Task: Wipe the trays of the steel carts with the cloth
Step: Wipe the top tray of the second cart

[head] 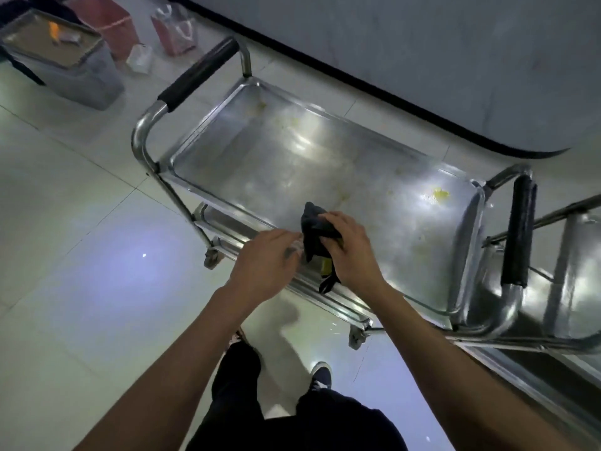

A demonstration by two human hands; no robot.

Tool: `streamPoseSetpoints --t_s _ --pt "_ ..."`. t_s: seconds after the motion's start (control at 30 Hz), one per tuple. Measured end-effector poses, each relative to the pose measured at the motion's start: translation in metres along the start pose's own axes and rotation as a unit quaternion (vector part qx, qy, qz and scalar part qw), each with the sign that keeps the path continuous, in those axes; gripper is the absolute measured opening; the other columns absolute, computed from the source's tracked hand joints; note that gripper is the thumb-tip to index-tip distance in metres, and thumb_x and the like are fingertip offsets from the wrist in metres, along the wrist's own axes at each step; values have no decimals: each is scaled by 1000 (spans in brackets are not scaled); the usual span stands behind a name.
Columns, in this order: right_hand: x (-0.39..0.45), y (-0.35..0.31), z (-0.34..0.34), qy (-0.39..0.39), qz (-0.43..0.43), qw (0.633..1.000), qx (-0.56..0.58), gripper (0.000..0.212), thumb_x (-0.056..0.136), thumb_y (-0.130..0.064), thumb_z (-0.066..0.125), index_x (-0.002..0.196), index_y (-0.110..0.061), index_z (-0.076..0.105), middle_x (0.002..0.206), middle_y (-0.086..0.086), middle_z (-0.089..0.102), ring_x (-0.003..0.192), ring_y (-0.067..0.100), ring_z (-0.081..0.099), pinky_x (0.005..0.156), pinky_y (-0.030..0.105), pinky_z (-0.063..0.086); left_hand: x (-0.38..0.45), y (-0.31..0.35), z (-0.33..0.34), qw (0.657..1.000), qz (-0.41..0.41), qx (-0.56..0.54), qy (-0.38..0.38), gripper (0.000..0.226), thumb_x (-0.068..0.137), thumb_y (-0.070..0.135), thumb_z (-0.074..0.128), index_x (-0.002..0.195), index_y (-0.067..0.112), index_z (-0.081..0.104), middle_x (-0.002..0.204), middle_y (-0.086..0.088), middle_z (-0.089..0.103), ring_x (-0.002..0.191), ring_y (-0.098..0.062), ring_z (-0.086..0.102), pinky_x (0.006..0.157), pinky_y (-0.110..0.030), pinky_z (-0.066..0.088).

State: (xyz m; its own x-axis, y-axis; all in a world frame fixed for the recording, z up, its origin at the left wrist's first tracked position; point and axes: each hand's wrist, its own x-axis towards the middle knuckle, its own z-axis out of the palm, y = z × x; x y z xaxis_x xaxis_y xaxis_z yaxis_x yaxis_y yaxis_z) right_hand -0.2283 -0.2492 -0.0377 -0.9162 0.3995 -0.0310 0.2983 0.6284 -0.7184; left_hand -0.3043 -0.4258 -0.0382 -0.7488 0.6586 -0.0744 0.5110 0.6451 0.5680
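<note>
Fingers (328, 219) of the right hand (349, 255) curl round a dark cloth (313, 234) — bunched, gripped at the near rim of the top tray (325, 164).

Left hand (263, 265) is just beside it, fingertips touching the cloth's edge; whether they pinch it, cannot tell. Cloth's tail hangs over the tray's near rim. Tray belongs to a steel cart (146, 151) with black-gripped handles at both ends; yellow smear (440, 193) near the tray's right end, fainter stains at the far left corner. Second cart (553, 255) butts against the right side — grey bin (65, 70) stands on the floor, well apart.

Both hands extended, right hand (349, 252) gripping, left hand (265, 262) curled.
</note>
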Motion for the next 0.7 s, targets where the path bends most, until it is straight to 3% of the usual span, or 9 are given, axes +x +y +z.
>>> streamPoseSetpoints --t_s 0.17,0.47,0.7 --pt "30 -2 15 39 79 996 -9 38 96 -7 60 132 -19 60 141 -1 52 128 25 43 111 41 38 54 -38 -15 996 36 9 -86 41 100 33 54 141 30 54 141 5 56 131 -19 48 107 -39 40" --pt "35 32 19 123 189 974 -14 40 93 -4 62 130 -18 62 143 0 51 130 27 42 111 45 37 117 -31 5 975 101 68 -186 41 102 33 49 142 28 53 143 2 55 132 -24 47 107 -46 39" --pt "35 73 33 150 222 962 -49 43 93 -7 62 134 -20 60 150 5 45 136 32 38 110 52 35 137 -21 42 964 103 129 -209 38 100 29 50 137 24 57 140 0 58 129 -26 50 103 -47 43"
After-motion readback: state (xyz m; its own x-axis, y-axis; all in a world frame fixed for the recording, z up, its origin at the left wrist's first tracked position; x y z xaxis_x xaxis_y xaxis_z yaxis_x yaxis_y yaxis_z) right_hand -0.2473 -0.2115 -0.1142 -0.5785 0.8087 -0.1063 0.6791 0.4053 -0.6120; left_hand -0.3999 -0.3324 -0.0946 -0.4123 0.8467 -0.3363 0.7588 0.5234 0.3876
